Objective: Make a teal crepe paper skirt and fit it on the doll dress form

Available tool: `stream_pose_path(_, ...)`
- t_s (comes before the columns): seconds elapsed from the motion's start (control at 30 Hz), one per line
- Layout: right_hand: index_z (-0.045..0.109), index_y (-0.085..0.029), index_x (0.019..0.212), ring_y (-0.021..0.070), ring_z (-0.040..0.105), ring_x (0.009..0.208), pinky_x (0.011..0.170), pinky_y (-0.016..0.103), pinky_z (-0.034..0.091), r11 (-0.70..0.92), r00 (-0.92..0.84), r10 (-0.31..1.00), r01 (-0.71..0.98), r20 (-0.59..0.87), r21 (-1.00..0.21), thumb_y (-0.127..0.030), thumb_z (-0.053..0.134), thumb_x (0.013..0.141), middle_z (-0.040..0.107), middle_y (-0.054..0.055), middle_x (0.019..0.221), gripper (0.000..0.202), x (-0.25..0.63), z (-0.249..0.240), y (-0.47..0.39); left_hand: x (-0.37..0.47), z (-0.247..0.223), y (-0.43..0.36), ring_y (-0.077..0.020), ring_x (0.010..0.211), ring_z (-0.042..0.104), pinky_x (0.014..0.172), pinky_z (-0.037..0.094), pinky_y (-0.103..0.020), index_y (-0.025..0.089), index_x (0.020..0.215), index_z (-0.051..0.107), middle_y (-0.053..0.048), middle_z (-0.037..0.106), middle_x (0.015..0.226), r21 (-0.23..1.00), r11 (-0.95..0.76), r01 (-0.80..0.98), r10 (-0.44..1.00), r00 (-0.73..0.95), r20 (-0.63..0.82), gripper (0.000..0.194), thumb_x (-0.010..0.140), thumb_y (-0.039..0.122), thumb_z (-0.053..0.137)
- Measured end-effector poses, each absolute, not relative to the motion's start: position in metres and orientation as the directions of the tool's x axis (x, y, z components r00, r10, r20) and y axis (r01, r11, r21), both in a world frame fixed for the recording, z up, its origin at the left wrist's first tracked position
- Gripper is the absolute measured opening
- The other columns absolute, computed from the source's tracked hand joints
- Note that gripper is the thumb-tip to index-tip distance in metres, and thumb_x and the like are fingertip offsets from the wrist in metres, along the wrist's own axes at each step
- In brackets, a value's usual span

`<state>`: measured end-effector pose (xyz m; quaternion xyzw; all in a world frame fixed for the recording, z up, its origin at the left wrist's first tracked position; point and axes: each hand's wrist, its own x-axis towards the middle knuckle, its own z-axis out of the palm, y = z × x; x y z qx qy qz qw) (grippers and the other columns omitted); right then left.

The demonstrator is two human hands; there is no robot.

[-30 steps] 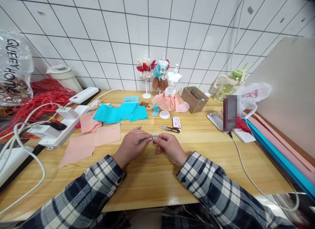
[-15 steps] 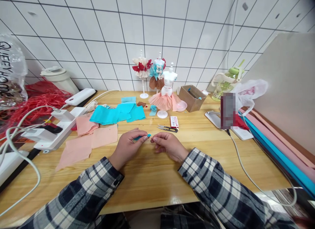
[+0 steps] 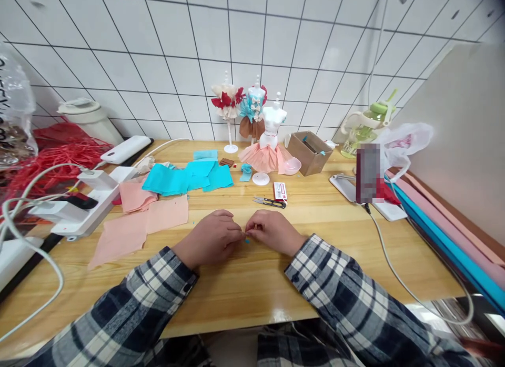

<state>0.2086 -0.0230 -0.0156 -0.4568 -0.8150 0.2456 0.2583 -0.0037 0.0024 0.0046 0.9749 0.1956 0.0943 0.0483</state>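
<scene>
My left hand (image 3: 213,238) is closed over the table with its back turned up. A tiny piece of blue crepe paper (image 3: 247,241) peeks out just below its fingertips; the rest of that piece is hidden. My right hand (image 3: 274,231) meets it there in a pinch, thumb against forefinger, and whatever lies between those fingertips is too small to make out. Just beyond the hands lie black thread snips (image 3: 270,202) and a small red-and-white box (image 3: 280,191). Farther back stands a white mini dress form (image 3: 274,120) in a peach paper skirt (image 3: 262,157).
Blue crepe paper sheets (image 3: 169,179) and peach sheets (image 3: 168,214) lie at left, near a power strip (image 3: 98,204) with cables. Two decorated dress forms, a cardboard box (image 3: 310,154) and a green-lidded bottle (image 3: 366,128) stand at the back. A phone-like device (image 3: 343,187) sits at right.
My left hand has rolled over so its back faces up, and the blue piece now shows lower down. My right hand has drawn in against the left fingertips.
</scene>
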Motion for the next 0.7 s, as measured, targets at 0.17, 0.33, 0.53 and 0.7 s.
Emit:
stream_pose_path(0.17,0.067,-0.019,0.085,0.015,0.058,0.084,0.068,0.026,0.04,0.542,-0.466,0.838,0.773,0.283,-0.329,-0.026,0.058,0.09,0.067,0.003,0.088,0.012,0.2,-0.005,-0.037,0.002,0.005,-0.002,-0.0189,0.072,0.067,0.093,0.042,-0.042,0.023,0.081,0.073,-0.001,0.075,0.075,0.164,-0.815,0.555,0.577,0.802,0.155,0.023,0.086,0.023,0.05)
stream_pose_path(0.33,0.063,-0.019,0.083,0.0167,0.055,0.079,0.061,0.029,0.037,0.544,-0.478,0.794,0.835,0.375,-0.088,-0.025,0.048,0.095,0.066,0.004,0.086,0.021,0.192,-0.002,-0.049,0.009,0.008,-0.008,-0.0244,0.078,0.069,0.069,0.047,-0.035,0.022,0.084,0.075,-0.005,0.077,0.083,0.353,-0.558,0.751,0.827,0.54,0.157,0.024,0.084,0.031,0.053)
stream_pose_path(0.53,0.07,-0.022,0.095,0.0147,0.062,0.087,0.073,0.027,0.046,0.477,-0.226,0.847,0.723,0.481,-0.5,-0.025,0.052,0.094,0.071,0.003,0.098,0.019,0.186,-0.006,-0.049,0.009,0.0,-0.005,-0.0196,0.071,0.068,0.067,0.051,-0.028,0.017,0.075,0.071,-0.004,0.075,0.075,0.842,-0.294,0.452,0.928,0.348,0.137,0.026,0.082,0.04,0.06)
stream_pose_path(0.7,0.072,-0.017,0.085,0.0119,0.06,0.059,0.056,0.025,0.052,-0.029,-0.07,0.997,0.105,-0.037,-0.994,-0.032,0.069,0.079,0.068,0.002,0.073,0.017,0.189,-0.01,-0.032,0.002,-0.005,-0.003,-0.019,0.077,0.07,0.079,0.053,-0.031,0.017,0.083,0.07,-0.005,0.076,0.083,0.75,-0.521,0.407,0.843,0.381,0.379,0.021,0.085,0.036,0.061)
